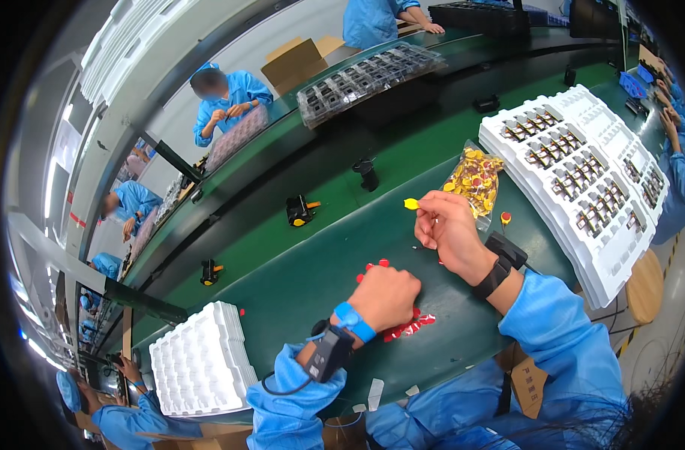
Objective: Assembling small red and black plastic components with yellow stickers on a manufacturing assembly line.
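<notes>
My right hand (451, 229) is raised over the green work surface, thumb and fingertips pinching a small yellow disc-like piece (411, 204). Lower and to the left, my left hand (387, 296) rests knuckles up with its fingers curled; what they hold, if anything, is hidden. Small red pieces (411, 328) lie scattered beside and under it. Behind my right hand is a clear plastic bag (475, 180) of yellow and red pieces. A single red-and-yellow piece (505, 217) lies to the right of the bag.
White moulded trays are stacked at right (608, 232), holding rows of small parts, and at left (200, 360). Beyond the work surface, a green conveyor (320, 244) carries black parts (301, 211). Co-workers in blue sit across and alongside. A clear tray (368, 79) stands at the far side.
</notes>
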The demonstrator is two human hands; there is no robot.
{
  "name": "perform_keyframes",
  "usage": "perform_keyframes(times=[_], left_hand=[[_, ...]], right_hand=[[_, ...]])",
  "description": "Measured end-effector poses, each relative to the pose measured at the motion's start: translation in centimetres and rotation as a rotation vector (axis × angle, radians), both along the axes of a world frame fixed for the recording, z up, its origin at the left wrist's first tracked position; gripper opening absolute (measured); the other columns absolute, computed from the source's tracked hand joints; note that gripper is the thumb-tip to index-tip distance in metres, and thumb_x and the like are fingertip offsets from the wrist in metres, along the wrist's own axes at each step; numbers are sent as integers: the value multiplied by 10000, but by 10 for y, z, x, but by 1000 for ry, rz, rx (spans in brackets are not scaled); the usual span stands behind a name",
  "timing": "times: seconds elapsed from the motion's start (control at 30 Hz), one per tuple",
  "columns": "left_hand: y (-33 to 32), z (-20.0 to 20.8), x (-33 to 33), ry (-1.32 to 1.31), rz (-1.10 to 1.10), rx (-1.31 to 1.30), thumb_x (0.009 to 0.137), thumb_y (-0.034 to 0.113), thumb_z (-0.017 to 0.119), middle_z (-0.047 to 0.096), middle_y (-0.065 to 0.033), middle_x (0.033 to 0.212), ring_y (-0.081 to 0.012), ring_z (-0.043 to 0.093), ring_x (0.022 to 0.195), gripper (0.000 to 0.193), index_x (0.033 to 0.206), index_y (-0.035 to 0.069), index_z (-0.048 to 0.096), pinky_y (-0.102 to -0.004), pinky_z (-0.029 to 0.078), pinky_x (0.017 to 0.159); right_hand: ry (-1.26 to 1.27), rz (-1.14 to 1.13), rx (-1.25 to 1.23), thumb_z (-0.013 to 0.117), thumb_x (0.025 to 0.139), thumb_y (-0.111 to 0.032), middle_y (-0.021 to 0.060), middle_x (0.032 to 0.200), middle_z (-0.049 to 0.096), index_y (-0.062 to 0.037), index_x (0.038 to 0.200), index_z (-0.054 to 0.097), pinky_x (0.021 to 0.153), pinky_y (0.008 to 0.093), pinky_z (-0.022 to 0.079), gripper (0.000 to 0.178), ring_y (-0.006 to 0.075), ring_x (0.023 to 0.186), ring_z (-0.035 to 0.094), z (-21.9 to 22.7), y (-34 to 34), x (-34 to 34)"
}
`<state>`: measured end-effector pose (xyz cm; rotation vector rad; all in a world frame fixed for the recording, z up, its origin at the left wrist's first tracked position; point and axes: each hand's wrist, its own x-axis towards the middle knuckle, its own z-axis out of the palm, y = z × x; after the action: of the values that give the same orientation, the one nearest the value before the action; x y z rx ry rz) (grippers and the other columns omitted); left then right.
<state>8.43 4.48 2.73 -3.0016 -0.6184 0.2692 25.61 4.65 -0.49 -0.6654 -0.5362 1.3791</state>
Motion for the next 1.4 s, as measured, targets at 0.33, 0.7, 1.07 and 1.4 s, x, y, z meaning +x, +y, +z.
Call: perform_keyframes(times=[0.33,0.7,1.07,1.4], left_hand=[[58,54,-29,-395,322,-471,905,243,587,451,-86,515,-180,423,479,360,665,-23,560,-370,350,492],[71,41,-31,-397,285,-684,720,22,658,619,-84,694,-174,591,659,107,824,-4,660,-320,477,605],[93,44,-41,-594,501,-928,717,-98,702,636,-58,698,-136,631,640,180,862,-21,627,-348,604,771],[128,52,-28,-742,781,-368,864,193,726,671,-91,732,-208,687,704,356,1114,-35,614,-301,557,588]], right_hand=[[5,-94,-45,570,877,-91,37,518,493,-26,711,547,376,256,321,180,152,413,503,8,-1,4],[-55,-121,-59,576,883,-61,33,525,515,-14,706,567,358,231,331,183,117,405,513,7,-6,-2],[-103,-106,-29,570,880,-59,26,539,522,-19,716,575,361,219,327,169,96,420,508,10,-7,-8],[-134,-121,-5,562,898,-78,33,536,516,-9,726,569,379,219,346,185,117,423,517,11,-5,-6]])
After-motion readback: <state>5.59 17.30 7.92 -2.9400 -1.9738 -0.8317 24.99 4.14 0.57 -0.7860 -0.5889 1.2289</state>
